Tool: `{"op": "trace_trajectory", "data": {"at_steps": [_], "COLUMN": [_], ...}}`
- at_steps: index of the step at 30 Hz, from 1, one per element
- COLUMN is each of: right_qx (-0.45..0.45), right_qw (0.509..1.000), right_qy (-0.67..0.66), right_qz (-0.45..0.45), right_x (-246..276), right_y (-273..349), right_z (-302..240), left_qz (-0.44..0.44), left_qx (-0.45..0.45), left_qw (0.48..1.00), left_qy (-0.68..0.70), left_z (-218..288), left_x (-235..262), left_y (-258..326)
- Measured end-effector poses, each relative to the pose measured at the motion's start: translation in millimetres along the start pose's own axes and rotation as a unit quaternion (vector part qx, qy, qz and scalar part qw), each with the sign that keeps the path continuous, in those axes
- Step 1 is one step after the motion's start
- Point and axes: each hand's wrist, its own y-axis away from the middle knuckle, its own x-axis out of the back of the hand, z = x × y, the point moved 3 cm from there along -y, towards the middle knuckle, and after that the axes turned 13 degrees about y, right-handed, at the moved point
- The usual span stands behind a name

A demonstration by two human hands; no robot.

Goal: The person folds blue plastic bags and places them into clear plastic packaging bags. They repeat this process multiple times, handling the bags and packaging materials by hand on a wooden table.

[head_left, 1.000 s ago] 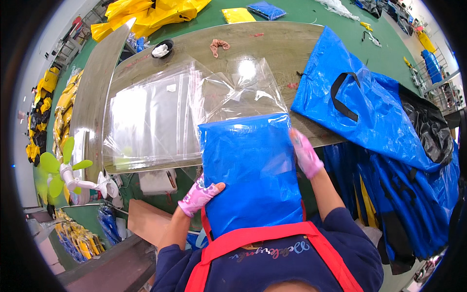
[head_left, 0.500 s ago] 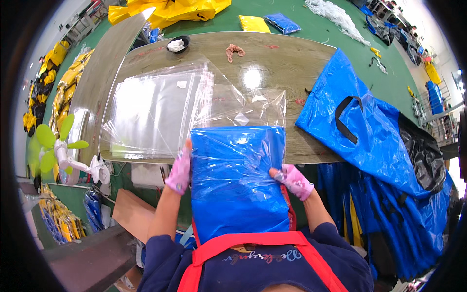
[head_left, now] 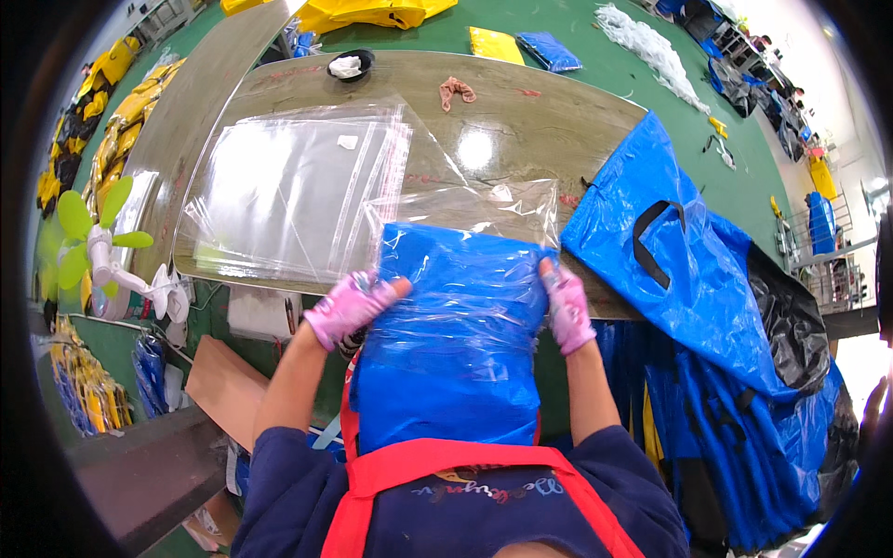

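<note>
A folded blue plastic-cloth bundle (head_left: 446,405) lies against my front and reaches up to the table's near edge. Its far part sits inside a clear plastic bag (head_left: 507,212), whose loose end spreads over the table. My left hand (head_left: 355,305), in a pink patterned glove with bare fingertips, grips the left side with the thumb on top; its other fingers are hidden. On the right side, my right hand (head_left: 567,302), gloved alike, closes on the clear bag's edge near the bundle's upper corner, its fingers partly hidden.
A stack of clear bags (head_left: 279,191) covers the left of the wooden table (head_left: 521,121). A large blue bag with a black handle (head_left: 642,209) drapes over its right end. A black bowl (head_left: 352,67), a brown cloth scrap (head_left: 456,92) and a green-bladed fan (head_left: 98,237) stand farther off.
My left hand has come inward, its thumb now over the bundle. The right hand has shifted up to the upper right corner. The bundle has tilted slightly, and the whole view has shifted.
</note>
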Motion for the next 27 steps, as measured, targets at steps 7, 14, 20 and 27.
{"op": "trace_trajectory", "data": {"at_steps": [7,14,20,27], "right_qx": [-0.012,-0.078,0.073,-0.012], "right_qw": [0.996,0.984,0.964,0.991], "right_qy": [0.044,0.115,0.06,0.129], "right_qz": [-0.081,-0.115,-0.248,0.029], "right_x": [10.2,-9.7,2.3,-6.5], "right_y": [-10.5,62.6,123.0,96.4], "right_z": [7.0,45.5,43.6,63.4], "left_qz": [0.042,-0.001,-0.155,0.148], "left_qx": [0.019,0.059,-0.002,-0.063], "left_qw": [0.955,0.963,0.977,0.981], "left_qy": [0.292,0.263,0.147,0.106], "left_z": [13.1,-23.5,-57.3,-84.3], "left_x": [-8.4,-17.6,-15.0,-62.2], "left_y": [-37.3,38.9,105.8,91.1]}}
